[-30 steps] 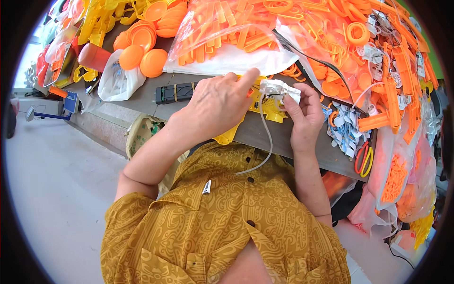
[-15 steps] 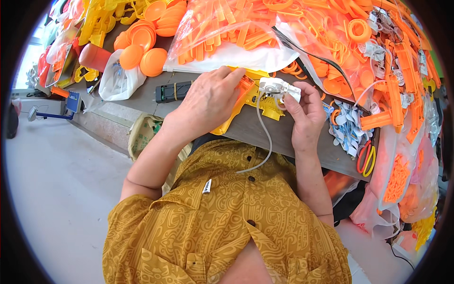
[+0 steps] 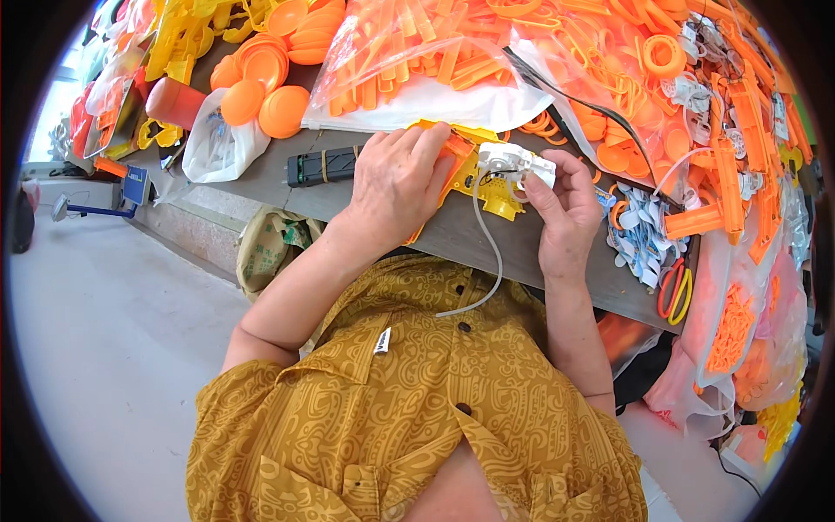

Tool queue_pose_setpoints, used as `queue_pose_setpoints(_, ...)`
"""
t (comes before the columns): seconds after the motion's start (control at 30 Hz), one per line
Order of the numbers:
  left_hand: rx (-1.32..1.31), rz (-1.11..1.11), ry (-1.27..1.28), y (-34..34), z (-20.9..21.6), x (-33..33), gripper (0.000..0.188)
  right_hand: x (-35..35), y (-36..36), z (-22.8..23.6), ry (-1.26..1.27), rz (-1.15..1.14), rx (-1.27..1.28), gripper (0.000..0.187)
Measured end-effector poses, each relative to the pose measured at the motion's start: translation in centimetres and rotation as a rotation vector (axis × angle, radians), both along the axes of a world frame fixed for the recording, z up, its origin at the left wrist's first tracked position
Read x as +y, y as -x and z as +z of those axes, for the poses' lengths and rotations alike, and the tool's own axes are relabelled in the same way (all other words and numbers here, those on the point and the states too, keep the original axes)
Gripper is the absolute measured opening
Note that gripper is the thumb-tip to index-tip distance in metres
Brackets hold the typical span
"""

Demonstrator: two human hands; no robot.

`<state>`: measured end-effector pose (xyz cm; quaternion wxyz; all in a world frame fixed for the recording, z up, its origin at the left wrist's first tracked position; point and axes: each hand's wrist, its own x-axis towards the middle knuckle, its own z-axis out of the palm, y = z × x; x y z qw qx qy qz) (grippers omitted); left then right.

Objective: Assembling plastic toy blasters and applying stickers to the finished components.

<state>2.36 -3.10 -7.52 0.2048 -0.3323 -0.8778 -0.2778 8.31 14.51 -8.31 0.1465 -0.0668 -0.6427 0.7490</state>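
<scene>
At the grey table (image 3: pixel 315 201), the left hand (image 3: pixel 397 178) clasps a yellow shell (image 3: pixel 501 202) while the right hand (image 3: pixel 565 209) pinches a white motor (image 3: pixel 511 158), tube (image 3: pixel 499 261) apparently fitted, seemingly not yet fastened.

We classify this as an assembly workshop: bagged orange parts (image 3: pixel 435 56), stacked discs (image 3: pixel 283 111) and scissors (image 3: pixel 684 296) (red-and-yellow handles) crowd a grey workbench (image 3: pixel 619 289) around a white mechanism (image 3: pixel 507 157).

Pale floor (image 3: pixel 130 348) below a grey tabletop (image 3: pixel 524 248)
</scene>
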Motion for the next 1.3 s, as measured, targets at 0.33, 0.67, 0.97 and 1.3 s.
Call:
queue_pose_setpoints(0.33,0.023,-0.055,-0.257,-1.3,1.0,-0.5,0.034,0.6,0.2,1.1,0.172,0.069,-0.082,0.024)
queue_pose_setpoints(0.67,-0.159,-0.365,-0.24,1.1,2.7,0.9,0.035,0.4,1.7,3.7,0.151,0.183,-0.102,0.02)
queue_pose_setpoints(0.97,-0.396,-0.373,-0.381,1.5,2.9,0.4,0.035,0.0,2.1,4.4,0.201,0.23,-0.141,0.018)
queue_pose_setpoints(1.3,-0.164,-0.232,-0.222,0.9,2.5,0.3,0.02,-0.6,2.1,3.9,-0.086,0.228,-0.143,0.021)
